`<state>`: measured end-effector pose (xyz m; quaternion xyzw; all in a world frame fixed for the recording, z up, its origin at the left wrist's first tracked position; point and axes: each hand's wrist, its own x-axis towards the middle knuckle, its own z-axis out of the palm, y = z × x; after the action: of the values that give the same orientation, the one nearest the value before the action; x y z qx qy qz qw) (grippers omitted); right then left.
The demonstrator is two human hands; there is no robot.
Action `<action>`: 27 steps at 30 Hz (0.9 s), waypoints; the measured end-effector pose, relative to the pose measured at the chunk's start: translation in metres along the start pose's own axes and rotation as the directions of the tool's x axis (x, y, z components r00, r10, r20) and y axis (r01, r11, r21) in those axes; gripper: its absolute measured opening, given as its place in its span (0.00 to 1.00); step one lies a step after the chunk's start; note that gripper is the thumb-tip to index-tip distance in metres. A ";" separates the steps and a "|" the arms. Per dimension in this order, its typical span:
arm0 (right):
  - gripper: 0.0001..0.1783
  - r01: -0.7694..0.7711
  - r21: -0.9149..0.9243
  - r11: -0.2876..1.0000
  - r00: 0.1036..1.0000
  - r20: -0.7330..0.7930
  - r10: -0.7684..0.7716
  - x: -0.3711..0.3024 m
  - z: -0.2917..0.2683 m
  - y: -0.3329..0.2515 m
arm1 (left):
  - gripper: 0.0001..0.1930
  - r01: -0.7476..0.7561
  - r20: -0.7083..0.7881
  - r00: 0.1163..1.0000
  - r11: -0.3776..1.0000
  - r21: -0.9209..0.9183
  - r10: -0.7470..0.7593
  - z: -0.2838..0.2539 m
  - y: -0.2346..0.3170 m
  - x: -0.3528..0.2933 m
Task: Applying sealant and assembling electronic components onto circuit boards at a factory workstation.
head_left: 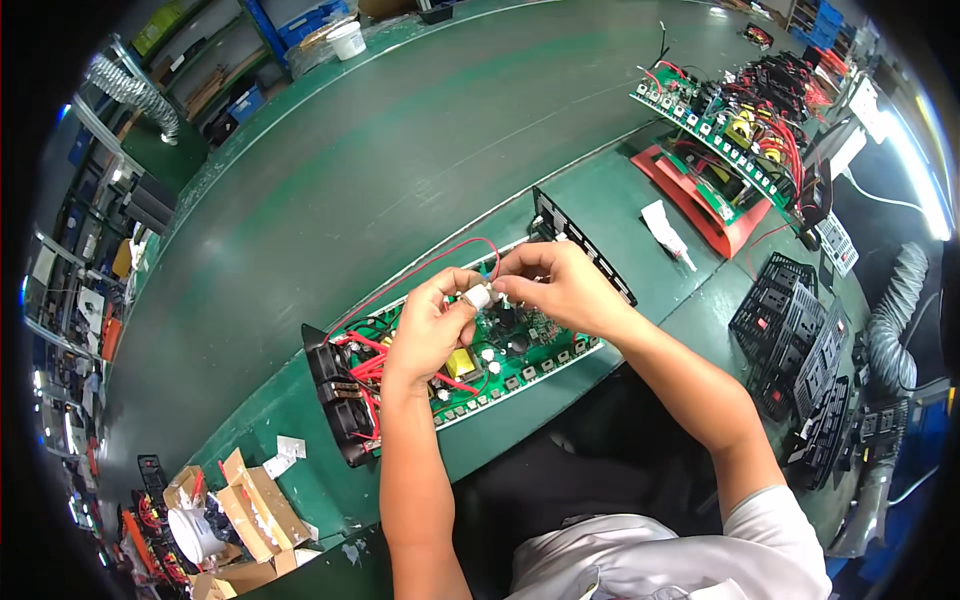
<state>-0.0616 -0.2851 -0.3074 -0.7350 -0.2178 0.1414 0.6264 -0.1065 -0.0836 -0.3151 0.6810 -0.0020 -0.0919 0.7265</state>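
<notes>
A long green circuit board (pixel 520 372) with a black fan bracket (pixel 335 395) on its left end lies on the green bench in front of me. Above the board, my left hand (pixel 430 325) and my right hand (pixel 555 285) meet and pinch a small white piece (pixel 479 296) between their fingertips. A thin red wire (pixel 420 270) loops from the fan end up to my fingers. A black slotted end panel (pixel 580 250) stands at the board's right end, partly behind my right hand.
A second wired circuit board (pixel 730 125) rests on a red stand (pixel 690 200) at the far right, with a white tube (pixel 665 232) near it. Black plastic panels (pixel 795 335) are stacked right. Open cardboard boxes (pixel 245 515) sit at the lower left. A white cup (pixel 347 40) stands far back.
</notes>
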 end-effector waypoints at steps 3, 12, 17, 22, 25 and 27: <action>0.09 0.085 -0.178 0.980 0.996 -0.023 -0.091 -0.004 -0.002 -0.005 | 0.06 0.005 0.006 1.000 0.999 0.036 -0.005 -0.001 -0.006 0.000; 0.09 0.187 -0.323 0.928 0.976 0.169 -0.137 -0.014 -0.026 0.014 | 0.05 -0.034 0.066 0.998 0.959 0.281 0.016 0.007 -0.010 0.002; 0.08 0.448 -0.684 0.576 0.894 0.355 -0.273 -0.026 -0.017 0.023 | 0.07 0.018 0.063 0.998 0.996 0.085 -0.024 0.003 -0.002 -0.001; 0.07 0.461 -0.701 0.544 0.887 0.344 -0.308 -0.026 -0.019 0.034 | 0.12 0.051 0.090 0.995 0.994 -0.093 -0.043 0.003 0.003 -0.003; 0.07 0.467 -0.730 0.499 0.883 0.360 -0.300 -0.025 -0.017 0.036 | 0.15 0.024 0.070 0.997 0.997 -0.078 -0.019 0.004 0.006 -0.003; 0.06 0.482 -0.733 0.480 0.875 0.367 -0.317 -0.025 -0.015 0.035 | 0.18 0.033 0.045 0.999 0.999 -0.043 -0.031 0.001 0.007 -0.004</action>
<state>-0.0711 -0.3148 -0.3412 -0.8490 -0.4789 -0.0571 0.2159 -0.1094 -0.0835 -0.3081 0.6628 -0.0052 -0.1186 0.7393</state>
